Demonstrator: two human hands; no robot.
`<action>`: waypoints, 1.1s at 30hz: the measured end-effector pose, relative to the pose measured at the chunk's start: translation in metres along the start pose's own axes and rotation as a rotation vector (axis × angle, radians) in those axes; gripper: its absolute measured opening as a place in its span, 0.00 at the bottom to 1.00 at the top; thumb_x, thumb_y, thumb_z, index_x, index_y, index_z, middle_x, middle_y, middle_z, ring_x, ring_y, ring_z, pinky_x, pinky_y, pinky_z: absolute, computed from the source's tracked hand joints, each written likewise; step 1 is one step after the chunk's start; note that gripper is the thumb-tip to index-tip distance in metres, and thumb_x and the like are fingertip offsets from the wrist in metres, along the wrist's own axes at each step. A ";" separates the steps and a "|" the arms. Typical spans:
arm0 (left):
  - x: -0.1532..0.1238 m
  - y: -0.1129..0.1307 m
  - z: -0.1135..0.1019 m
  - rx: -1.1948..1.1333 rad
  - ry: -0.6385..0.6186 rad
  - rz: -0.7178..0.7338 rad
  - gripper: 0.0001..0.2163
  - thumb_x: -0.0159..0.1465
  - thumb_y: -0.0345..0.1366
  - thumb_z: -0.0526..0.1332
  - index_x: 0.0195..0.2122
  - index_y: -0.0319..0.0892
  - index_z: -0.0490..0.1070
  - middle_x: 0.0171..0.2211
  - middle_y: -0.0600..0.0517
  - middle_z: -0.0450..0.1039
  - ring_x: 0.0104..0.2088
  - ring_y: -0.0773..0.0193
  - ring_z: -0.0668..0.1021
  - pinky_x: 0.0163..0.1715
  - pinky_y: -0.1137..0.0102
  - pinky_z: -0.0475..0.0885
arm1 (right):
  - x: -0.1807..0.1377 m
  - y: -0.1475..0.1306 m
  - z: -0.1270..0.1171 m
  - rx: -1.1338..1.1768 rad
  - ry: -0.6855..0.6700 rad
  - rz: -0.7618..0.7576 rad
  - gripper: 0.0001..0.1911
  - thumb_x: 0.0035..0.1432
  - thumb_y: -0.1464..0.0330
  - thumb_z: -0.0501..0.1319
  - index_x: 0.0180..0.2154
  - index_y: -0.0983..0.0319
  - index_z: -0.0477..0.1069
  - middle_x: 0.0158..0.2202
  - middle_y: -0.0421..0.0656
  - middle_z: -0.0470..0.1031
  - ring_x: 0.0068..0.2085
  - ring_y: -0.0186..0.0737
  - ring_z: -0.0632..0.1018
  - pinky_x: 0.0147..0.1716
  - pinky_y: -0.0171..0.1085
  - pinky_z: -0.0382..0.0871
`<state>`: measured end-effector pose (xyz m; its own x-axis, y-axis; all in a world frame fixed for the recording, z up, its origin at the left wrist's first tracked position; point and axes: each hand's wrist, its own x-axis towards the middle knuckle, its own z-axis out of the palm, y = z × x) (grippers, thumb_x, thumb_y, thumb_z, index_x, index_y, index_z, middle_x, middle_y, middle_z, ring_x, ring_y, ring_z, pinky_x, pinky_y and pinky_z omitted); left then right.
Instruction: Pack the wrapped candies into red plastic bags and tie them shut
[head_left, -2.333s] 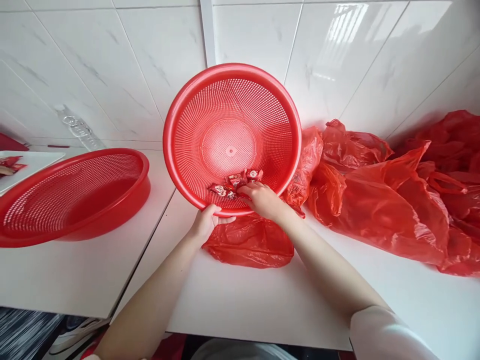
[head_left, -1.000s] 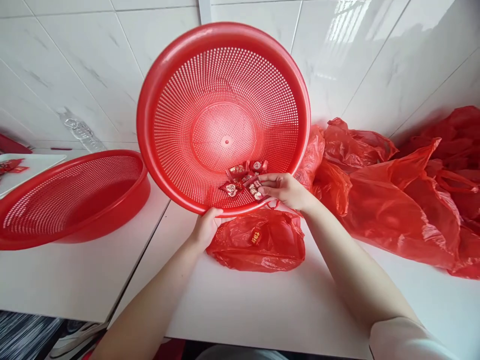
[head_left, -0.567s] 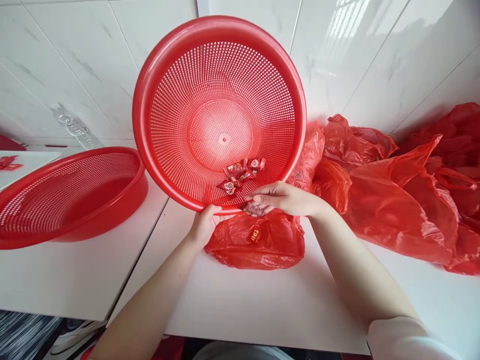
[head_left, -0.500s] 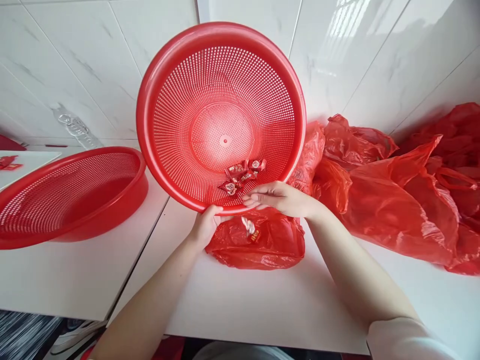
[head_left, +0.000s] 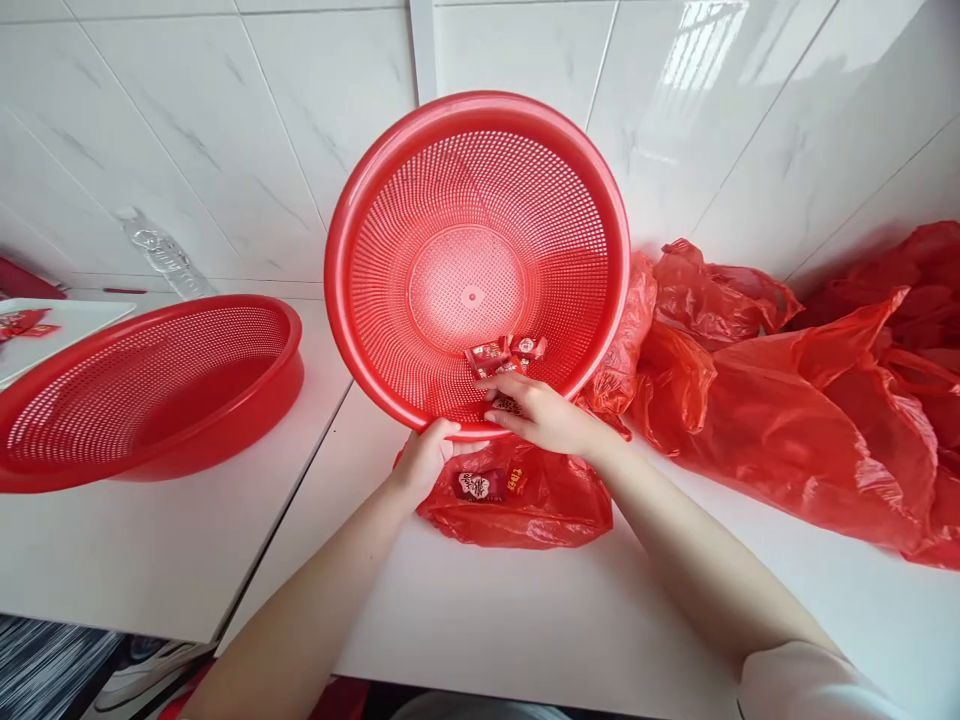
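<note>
Head view: perforated basket (head_left: 471, 260), red and round, tilted up in front of me. Its mouth faces me, its base points toward the tiled wall (head_left: 285, 110); the base-to-mouth axis runs my way.

Left hand (head_left: 427, 465): closed on the lower rim, thumb over the lip, fingers beneath. Right hand (head_left: 541, 415): over the low side of the mouth, thumb and forefinger narrowly apart, with a dark packet (head_left: 509, 404) between them; whether it is pinched, I cannot tell. Red packets (head_left: 489, 357) lie just beyond my fingertips on the low basket wall. Leftmost one: long axis nearly level, rising slightly rightward.

Below the rim, a red plastic bag (head_left: 540, 520) rests on the white table (head_left: 585, 620). Within its outline lies a maroon packet (head_left: 478, 487), long axis left to right. Just beside it, yellow lettering (head_left: 516, 481) slants up to the right.

Labels: maroon packet bears a pale patch with dark Chinese characters, reading uncertain. Packet between my fingers has pale print, mostly covered. Clear bottle (head_left: 166, 255) by the wall has raised lettering, illegible to me.
</note>
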<state>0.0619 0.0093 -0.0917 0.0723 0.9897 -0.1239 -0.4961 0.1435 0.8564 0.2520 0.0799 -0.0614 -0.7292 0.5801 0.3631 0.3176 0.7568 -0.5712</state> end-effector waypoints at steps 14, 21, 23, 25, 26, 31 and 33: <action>0.006 0.006 -0.006 0.044 0.066 0.031 0.13 0.56 0.32 0.59 0.40 0.34 0.76 0.45 0.42 0.78 0.50 0.46 0.78 0.55 0.46 0.70 | -0.002 -0.008 -0.013 0.126 0.134 -0.120 0.33 0.56 0.79 0.58 0.62 0.57 0.61 0.59 0.48 0.66 0.62 0.44 0.68 0.62 0.47 0.64; 0.008 0.005 -0.009 0.024 0.056 0.065 0.12 0.55 0.31 0.59 0.40 0.36 0.76 0.47 0.43 0.78 0.52 0.46 0.77 0.55 0.46 0.70 | -0.010 -0.019 -0.037 0.163 -0.156 -0.075 0.24 0.59 0.69 0.62 0.58 0.55 0.69 0.54 0.43 0.75 0.54 0.43 0.76 0.56 0.45 0.71; 0.007 0.005 -0.009 0.023 0.050 0.061 0.12 0.56 0.31 0.60 0.40 0.36 0.75 0.47 0.43 0.78 0.53 0.46 0.76 0.56 0.46 0.70 | -0.010 -0.013 -0.039 0.118 -0.095 -0.046 0.18 0.63 0.69 0.59 0.55 0.56 0.72 0.53 0.43 0.75 0.54 0.42 0.76 0.56 0.44 0.70; 0.006 0.004 -0.008 0.018 0.059 0.050 0.12 0.55 0.30 0.60 0.41 0.37 0.75 0.48 0.44 0.77 0.54 0.46 0.75 0.55 0.46 0.70 | -0.008 -0.004 -0.036 0.054 0.002 -0.011 0.16 0.66 0.70 0.55 0.53 0.58 0.72 0.52 0.43 0.76 0.53 0.41 0.76 0.57 0.44 0.69; 0.006 0.003 -0.007 0.013 0.061 0.042 0.12 0.55 0.30 0.61 0.40 0.37 0.74 0.48 0.44 0.77 0.55 0.46 0.75 0.56 0.46 0.70 | -0.007 0.002 -0.034 0.022 0.025 0.004 0.17 0.66 0.71 0.54 0.53 0.58 0.72 0.52 0.44 0.76 0.53 0.41 0.77 0.56 0.45 0.69; 0.001 -0.002 -0.002 -0.002 -0.002 -0.036 0.10 0.55 0.30 0.61 0.38 0.36 0.75 0.48 0.43 0.77 0.55 0.45 0.75 0.55 0.45 0.70 | -0.004 0.026 -0.015 -0.169 0.038 -0.004 0.16 0.65 0.69 0.55 0.54 0.61 0.71 0.54 0.50 0.74 0.56 0.48 0.74 0.58 0.51 0.66; 0.000 -0.004 -0.002 0.001 -0.023 -0.033 0.10 0.56 0.30 0.61 0.39 0.36 0.75 0.47 0.43 0.77 0.55 0.45 0.75 0.56 0.45 0.69 | -0.003 0.028 -0.009 -0.225 0.007 -0.006 0.17 0.65 0.66 0.58 0.53 0.62 0.72 0.52 0.51 0.75 0.55 0.50 0.74 0.57 0.53 0.66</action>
<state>0.0619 0.0090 -0.0960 0.1086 0.9840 -0.1410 -0.4925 0.1765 0.8522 0.2686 0.1025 -0.0719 -0.7275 0.5766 0.3719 0.4409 0.8081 -0.3906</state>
